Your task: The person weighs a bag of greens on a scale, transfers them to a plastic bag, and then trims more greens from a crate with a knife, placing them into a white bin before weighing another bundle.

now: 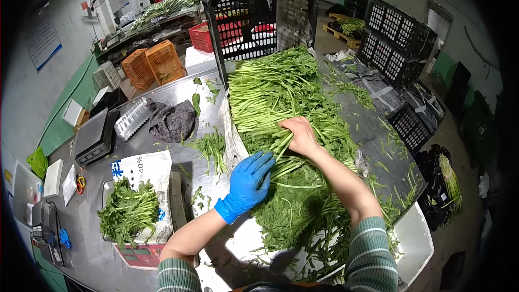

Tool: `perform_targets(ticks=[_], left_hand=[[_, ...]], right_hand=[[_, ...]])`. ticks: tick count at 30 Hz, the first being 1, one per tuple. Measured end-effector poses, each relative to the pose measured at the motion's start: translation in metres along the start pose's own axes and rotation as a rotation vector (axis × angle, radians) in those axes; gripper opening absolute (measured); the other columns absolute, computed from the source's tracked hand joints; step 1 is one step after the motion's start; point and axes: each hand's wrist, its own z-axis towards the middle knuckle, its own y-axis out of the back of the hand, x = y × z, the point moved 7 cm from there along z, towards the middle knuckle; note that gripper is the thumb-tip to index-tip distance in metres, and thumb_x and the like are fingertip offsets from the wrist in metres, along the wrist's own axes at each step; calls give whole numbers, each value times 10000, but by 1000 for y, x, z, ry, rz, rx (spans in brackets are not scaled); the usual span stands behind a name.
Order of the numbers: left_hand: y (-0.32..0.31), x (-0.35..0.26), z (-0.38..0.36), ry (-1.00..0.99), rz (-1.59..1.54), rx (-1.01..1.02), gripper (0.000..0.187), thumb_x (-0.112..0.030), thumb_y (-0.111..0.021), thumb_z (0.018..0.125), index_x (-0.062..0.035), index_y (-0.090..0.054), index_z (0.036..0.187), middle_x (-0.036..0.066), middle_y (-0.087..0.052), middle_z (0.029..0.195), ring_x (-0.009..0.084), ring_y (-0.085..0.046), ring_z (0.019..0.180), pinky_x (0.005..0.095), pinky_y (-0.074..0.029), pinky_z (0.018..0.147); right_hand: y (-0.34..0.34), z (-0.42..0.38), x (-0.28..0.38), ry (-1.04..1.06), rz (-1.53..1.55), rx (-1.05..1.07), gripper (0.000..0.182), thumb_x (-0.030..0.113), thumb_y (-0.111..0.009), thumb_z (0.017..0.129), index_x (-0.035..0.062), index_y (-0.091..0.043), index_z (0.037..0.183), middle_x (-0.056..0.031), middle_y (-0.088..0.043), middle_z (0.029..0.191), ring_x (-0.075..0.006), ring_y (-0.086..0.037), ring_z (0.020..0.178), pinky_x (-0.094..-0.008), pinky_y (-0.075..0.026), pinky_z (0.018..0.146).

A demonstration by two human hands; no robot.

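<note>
A large heap of leafy greens [275,86] with pale green stems and jagged leaves lies on the metal table, stems mostly towards the left. My bare right hand [301,136] is closed around a small bunch of these greens [280,144] at the heap's near side. Beside the bunch's stem ends is my left hand [248,184] in a blue glove, its fingers stretched out and held together; whether it touches the stems is hard to tell. Below both hands, more greens [289,211] spread over a white surface, partly shaded by my arms.
A black crate [216,38] stands on its side behind the heap. To the left are a printed white bag [165,165] under more greens, a dark cloth [173,121], a scale [93,138] and orange-handled scissors [81,185]. Black crates [397,32] are stacked on the right.
</note>
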Motion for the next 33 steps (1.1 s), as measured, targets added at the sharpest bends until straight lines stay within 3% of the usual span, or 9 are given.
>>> perform_targets(ticks=[4,8,10,12,14,17,20,26,33], left_hand=[[0,2,25,103,-32,-146,453,-14,-565,692,-34,-507,1141,135,-508,1182,331,-504,1043,379,-417,885],[-42,59,42,271,134,-135,558,-127,-508,744,11,-350,1261,209,-272,1357,381,-284,1235,436,-240,1017],[-81,61,64,158,364,102,630,-237,-504,762,-1,-290,1305,176,-209,1398,360,-200,1282,471,-187,1028],[-143,109,65,315,79,283,723,-373,-500,765,-115,-199,1370,126,-137,1433,362,-104,1311,549,-113,1016],[-144,122,61,424,456,516,706,-511,-448,796,-233,-175,1385,105,-92,1447,375,-65,1315,605,-64,993],[-143,125,60,442,421,471,671,-574,-356,828,-225,-200,1379,93,-106,1446,365,-57,1318,603,-43,995],[-143,124,59,410,447,435,663,-574,-327,836,-213,-206,1378,110,-135,1438,378,-82,1312,588,-59,1003],[-141,122,59,415,422,450,660,-563,-354,830,-188,-258,1364,99,-113,1444,372,-51,1317,595,-49,1001],[-139,125,61,498,335,588,769,-603,-384,786,-157,-193,1382,86,-62,1454,346,-20,1327,550,-24,1027]], right_hand=[[19,8,-3,-28,96,-167,306,148,-691,622,122,-622,919,-63,-614,755,-246,-563,758,-347,-394,761],[18,4,-28,-219,232,-265,235,226,-709,653,84,-648,829,-72,-629,832,-226,-563,845,-351,-388,793],[24,8,-1,-26,57,-257,213,246,-676,669,87,-642,807,-81,-621,870,-252,-539,928,-395,-354,859],[27,4,16,57,-78,-175,220,245,-670,640,82,-629,780,-79,-593,966,-289,-487,1006,-455,-314,899],[39,-2,21,77,-179,-154,201,250,-666,664,82,-613,759,-69,-557,1045,-293,-438,1064,-482,-311,910],[65,-22,-36,-321,332,-282,215,315,-621,756,106,-573,766,-54,-553,1044,-244,-445,1066,-501,-349,919],[126,-45,-77,-669,670,-521,286,309,-512,844,112,-579,1040,-105,-491,1204,-222,-447,1103,-438,-264,1009],[243,-61,-81,-347,962,-741,352,279,-497,865,-19,-569,1036,-125,-585,1039,-209,-525,1002,-326,-369,918],[369,-114,-45,-128,1469,-766,148,227,-509,874,100,-572,830,-67,-616,893,-220,-589,845,-481,-452,824]])
